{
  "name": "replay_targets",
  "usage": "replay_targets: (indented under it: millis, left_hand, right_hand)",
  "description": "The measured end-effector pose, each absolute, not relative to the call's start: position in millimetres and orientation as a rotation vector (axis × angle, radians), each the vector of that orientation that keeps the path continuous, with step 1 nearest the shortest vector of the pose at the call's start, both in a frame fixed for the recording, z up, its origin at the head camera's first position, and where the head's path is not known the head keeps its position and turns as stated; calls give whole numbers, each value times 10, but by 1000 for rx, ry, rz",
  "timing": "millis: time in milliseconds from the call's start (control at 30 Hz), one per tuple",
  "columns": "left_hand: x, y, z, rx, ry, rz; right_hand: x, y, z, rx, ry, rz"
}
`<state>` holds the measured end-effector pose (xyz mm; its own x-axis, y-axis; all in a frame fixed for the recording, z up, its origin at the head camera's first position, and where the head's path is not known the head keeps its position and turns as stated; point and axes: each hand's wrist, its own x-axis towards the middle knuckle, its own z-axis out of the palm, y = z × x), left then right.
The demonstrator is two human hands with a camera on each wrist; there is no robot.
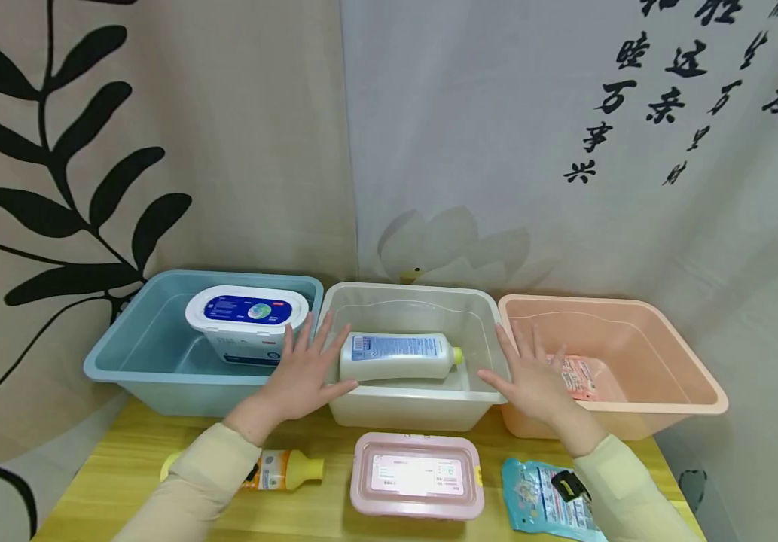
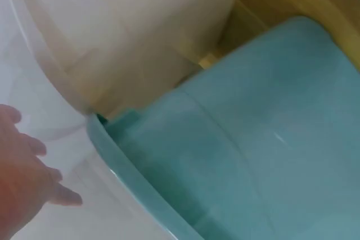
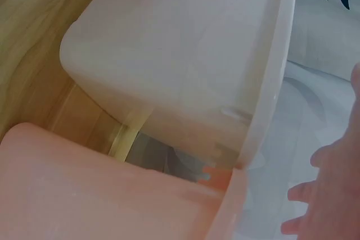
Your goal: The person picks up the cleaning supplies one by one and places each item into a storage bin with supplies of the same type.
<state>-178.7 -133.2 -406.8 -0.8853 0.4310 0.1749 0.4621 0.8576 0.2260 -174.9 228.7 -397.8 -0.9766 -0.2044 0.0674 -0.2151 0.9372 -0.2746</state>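
In the head view my left hand [image 1: 299, 382] is held with fingers spread, above the place where the blue bin [image 1: 147, 376] meets the white bin [image 1: 398, 412]. My right hand [image 1: 536, 382] is likewise spread, over the seam between the white bin and the peach bin [image 1: 660, 410]. Neither hand holds anything. A white tub with a blue label [image 1: 246, 324] stands in the blue bin. Lying on its side in the white bin is a white bottle with a yellow-green cap [image 1: 395, 357]. A pink packet [image 1: 577, 379] lies in the peach bin, partly hidden by my right hand.
On the wooden table [image 1: 327, 523], in front of the bins, lie an orange bottle with a yellow cap [image 1: 276, 470], partly behind my left sleeve, a pink lidded box [image 1: 417, 476] and a light-blue packet [image 1: 544, 500] partly under my right forearm. A printed curtain [image 1: 260, 150] hangs behind.
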Motion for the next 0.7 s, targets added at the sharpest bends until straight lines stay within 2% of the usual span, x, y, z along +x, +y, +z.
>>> replay_targets:
  millis: [333,700]
  left_hand:
    - [-1595,-1679,-4179,-823,-2828,-535]
    - [-1222,-2118,-4450,-879,-2605,-586]
  right_hand:
    - [-1696,2447,-3993,279,-3063,416]
    - [-1589,2613,-3979,217,-3054,392]
